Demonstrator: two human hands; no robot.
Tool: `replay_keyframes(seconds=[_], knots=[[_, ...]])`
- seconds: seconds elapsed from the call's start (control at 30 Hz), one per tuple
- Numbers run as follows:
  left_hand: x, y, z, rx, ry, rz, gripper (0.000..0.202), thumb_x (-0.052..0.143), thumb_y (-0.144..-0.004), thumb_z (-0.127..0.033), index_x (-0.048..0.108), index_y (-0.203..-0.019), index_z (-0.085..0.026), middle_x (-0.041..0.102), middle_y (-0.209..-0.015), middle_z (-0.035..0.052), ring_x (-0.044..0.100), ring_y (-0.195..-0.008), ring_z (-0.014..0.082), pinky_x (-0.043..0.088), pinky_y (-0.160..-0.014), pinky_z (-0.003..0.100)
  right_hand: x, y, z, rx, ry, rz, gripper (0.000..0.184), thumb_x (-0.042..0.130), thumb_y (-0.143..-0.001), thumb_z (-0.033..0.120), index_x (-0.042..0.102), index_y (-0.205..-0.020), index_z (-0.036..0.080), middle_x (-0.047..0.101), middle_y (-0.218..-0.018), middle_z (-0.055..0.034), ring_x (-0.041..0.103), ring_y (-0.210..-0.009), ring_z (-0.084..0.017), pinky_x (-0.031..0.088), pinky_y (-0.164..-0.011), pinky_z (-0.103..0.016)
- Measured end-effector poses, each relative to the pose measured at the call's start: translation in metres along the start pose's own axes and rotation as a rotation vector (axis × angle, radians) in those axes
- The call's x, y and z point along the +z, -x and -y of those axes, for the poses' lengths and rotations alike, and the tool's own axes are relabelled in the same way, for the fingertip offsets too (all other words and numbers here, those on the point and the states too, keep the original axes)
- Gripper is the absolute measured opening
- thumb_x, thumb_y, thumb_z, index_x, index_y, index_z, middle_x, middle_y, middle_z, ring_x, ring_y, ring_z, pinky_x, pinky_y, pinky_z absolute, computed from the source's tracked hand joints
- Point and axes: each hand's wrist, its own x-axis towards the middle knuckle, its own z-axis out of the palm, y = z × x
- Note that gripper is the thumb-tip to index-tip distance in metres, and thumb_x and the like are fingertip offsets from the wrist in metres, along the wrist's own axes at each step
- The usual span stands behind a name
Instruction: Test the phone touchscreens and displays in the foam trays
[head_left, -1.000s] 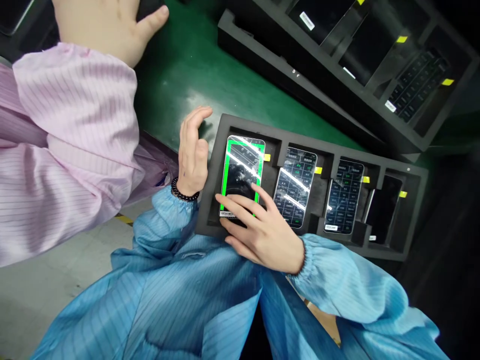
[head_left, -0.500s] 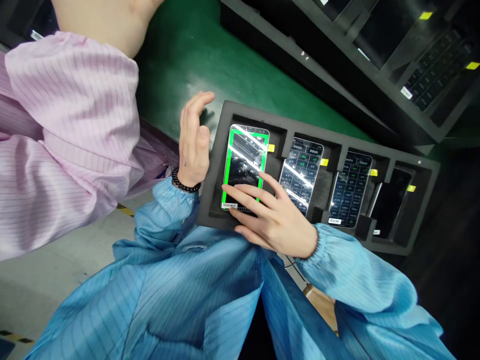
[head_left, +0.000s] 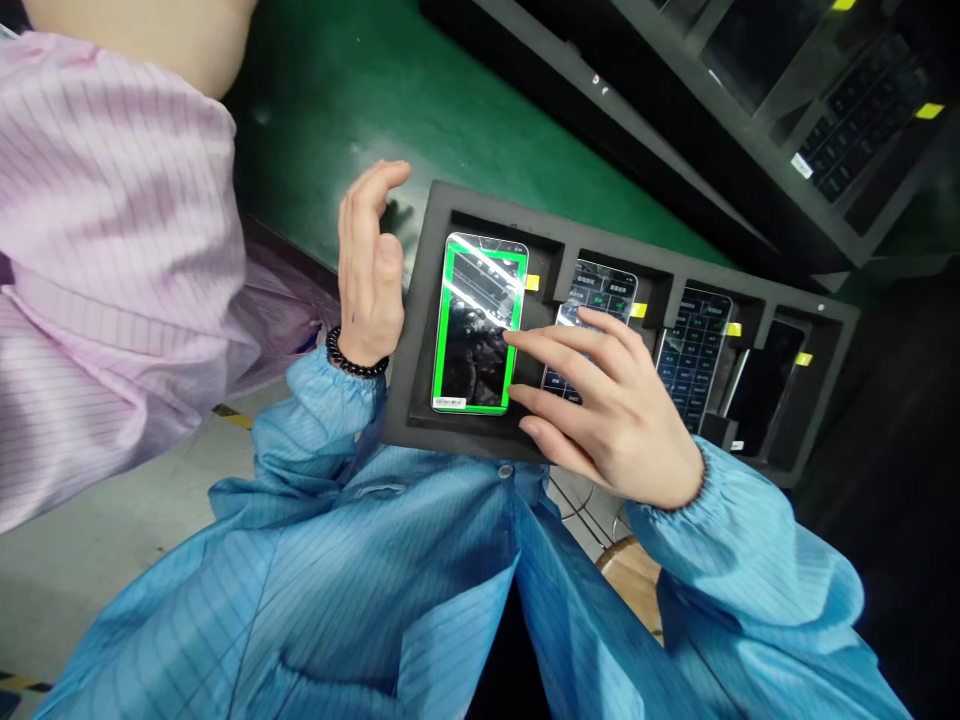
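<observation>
A black foam tray (head_left: pixel 420 330) lies on the green table in front of me with several phones in its slots. The leftmost phone (head_left: pixel 476 325) shows a bright green border on its screen. My right hand (head_left: pixel 607 410) is spread open over the tray, its fingertips reaching the right edge of that phone and covering the lower part of the second phone (head_left: pixel 600 300). My left hand (head_left: pixel 367 270) stands on edge against the tray's left side, fingers loosely curved and holding nothing. A third phone (head_left: pixel 694 350) with a lit grid screen lies further right.
Another person in a pink striped sleeve (head_left: pixel 112 250) works close on my left. A second black foam tray (head_left: pixel 750 120) with dark phones lies at the back right. The green table top (head_left: pixel 360 110) runs behind my tray.
My right hand has slid from the bottom of the leftmost phone to the right, onto the second phone. My left hand stays at the tray's left side. The view has shifted slightly.
</observation>
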Motion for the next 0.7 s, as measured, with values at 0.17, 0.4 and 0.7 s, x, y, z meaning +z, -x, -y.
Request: replay_keyframes(seconds=[0.17, 0.4, 0.7], knots=[[0.001, 0.005, -0.002, 0.003, -0.016, -0.006, 0.052, 0.024, -0.106, -0.053, 0.047, -0.145, -0.027, 0.05, -0.149, 0.0064, 0.042, -0.146, 0.0203, 0.036, -0.125, 0.046, 0.028, -0.003, 0.015, -0.122, -0.036, 0.031, 0.035, 0.045, -0.104, 0.035, 0.071, -0.12, 0.018, 0.06, -0.149, -0.0126, 0.056, -0.131, -0.025, 0.035, -0.121, -0.057], [0.005, 0.001, 0.003, 0.023, -0.015, 0.008, 0.051, 0.025, -0.105, -0.054, 0.046, -0.145, -0.03, 0.049, -0.15, 0.0053, 0.041, -0.146, 0.0205, 0.037, -0.124, 0.045, 0.04, -0.009, 0.013, -0.141, -0.083, 0.039, 0.034, 0.045, -0.104, 0.034, 0.07, -0.122, 0.02, 0.055, -0.155, -0.0111, 0.055, -0.134, -0.023, 0.032, -0.123, -0.056], [0.012, -0.008, 0.005, -0.004, -0.002, 0.029, 0.055, 0.025, -0.106, -0.054, 0.046, -0.146, -0.022, 0.048, -0.15, 0.009, 0.04, -0.147, 0.0222, 0.035, -0.125, 0.048, 0.037, -0.01, 0.0, -0.107, -0.108, 0.005, 0.032, 0.047, -0.103, 0.031, 0.072, -0.117, 0.018, 0.057, -0.152, -0.0129, 0.056, -0.132, -0.025, 0.031, -0.122, -0.057]])
